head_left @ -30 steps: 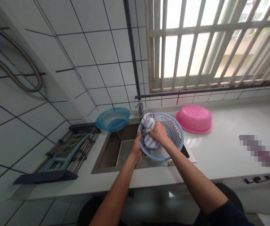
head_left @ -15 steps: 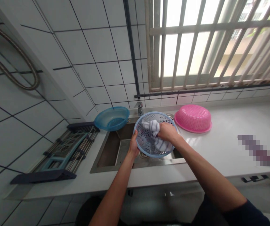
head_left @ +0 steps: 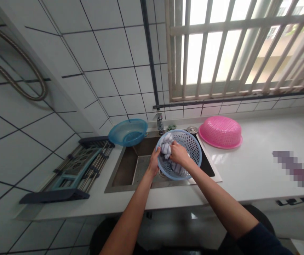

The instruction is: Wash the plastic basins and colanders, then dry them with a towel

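Note:
Over the steel sink (head_left: 130,170) I hold a light blue perforated basket (head_left: 191,148), tilted toward me. My left hand (head_left: 154,163) grips its left rim. My right hand (head_left: 178,154) is inside the basket, closed on a crumpled white cloth with grey-purple stripes (head_left: 166,147), pressing it against the mesh. Part of the cloth is hidden under my right hand.
A tap (head_left: 159,123) stands behind the sink. A blue translucent bowl (head_left: 127,132) sits at the sink's back left corner; an upturned pink basket (head_left: 221,131) lies on the white counter (head_left: 250,170) to the right. A folding drying rack (head_left: 72,173) lies left of the sink.
My right hand with the cloth has slid from the middle right of the basket back to its upper left side. The basket has shifted a little in my left hand's grip.

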`<state>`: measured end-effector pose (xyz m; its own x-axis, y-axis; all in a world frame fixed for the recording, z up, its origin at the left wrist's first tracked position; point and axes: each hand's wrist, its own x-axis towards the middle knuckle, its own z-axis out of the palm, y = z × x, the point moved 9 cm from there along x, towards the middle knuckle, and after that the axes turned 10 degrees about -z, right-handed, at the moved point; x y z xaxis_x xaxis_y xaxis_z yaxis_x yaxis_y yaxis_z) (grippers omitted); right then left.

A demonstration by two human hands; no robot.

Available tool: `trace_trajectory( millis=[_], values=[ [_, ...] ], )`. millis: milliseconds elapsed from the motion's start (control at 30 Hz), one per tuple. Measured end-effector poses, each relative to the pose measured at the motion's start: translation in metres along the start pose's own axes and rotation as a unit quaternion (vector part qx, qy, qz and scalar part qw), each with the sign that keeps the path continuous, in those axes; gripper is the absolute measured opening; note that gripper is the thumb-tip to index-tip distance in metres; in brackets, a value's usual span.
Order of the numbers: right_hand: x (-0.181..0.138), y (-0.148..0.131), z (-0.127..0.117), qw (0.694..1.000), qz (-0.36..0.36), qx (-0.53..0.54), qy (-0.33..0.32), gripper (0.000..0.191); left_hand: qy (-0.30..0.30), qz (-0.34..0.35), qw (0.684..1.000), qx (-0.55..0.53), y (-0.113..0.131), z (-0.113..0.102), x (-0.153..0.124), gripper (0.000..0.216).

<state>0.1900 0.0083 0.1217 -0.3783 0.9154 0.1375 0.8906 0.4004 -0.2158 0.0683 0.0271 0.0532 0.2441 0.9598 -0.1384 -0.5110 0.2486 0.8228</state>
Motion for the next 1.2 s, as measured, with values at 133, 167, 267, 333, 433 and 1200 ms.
trace_trajectory(
  millis=[133,167,267,333,433,1200],
  values=[
    [-0.008,-0.024,0.008,0.993,-0.104,-0.017,-0.045,0.028,0.027,0.038,0.998,0.029,0.009,-0.009,-0.001,0.054],
    [-0.012,-0.028,0.010,0.990,-0.127,-0.027,-0.061,0.027,0.031,0.042,0.998,0.029,0.009,-0.011,-0.001,0.054],
    [-0.023,-0.032,0.015,0.976,-0.182,-0.061,-0.107,0.026,0.035,0.043,0.998,0.020,0.007,-0.014,0.001,0.055],
    [-0.027,-0.027,0.013,0.970,-0.191,-0.085,-0.122,0.024,0.032,0.037,0.999,0.011,0.005,-0.012,0.002,0.056],
    [-0.027,-0.015,-0.003,0.972,-0.168,-0.126,-0.106,0.023,0.025,0.032,0.999,-0.008,0.004,-0.007,0.003,0.056],
    [-0.034,0.077,0.018,0.993,0.068,0.028,-0.087,0.030,0.058,0.098,0.988,0.104,0.024,0.000,-0.015,0.046]
  ],
)
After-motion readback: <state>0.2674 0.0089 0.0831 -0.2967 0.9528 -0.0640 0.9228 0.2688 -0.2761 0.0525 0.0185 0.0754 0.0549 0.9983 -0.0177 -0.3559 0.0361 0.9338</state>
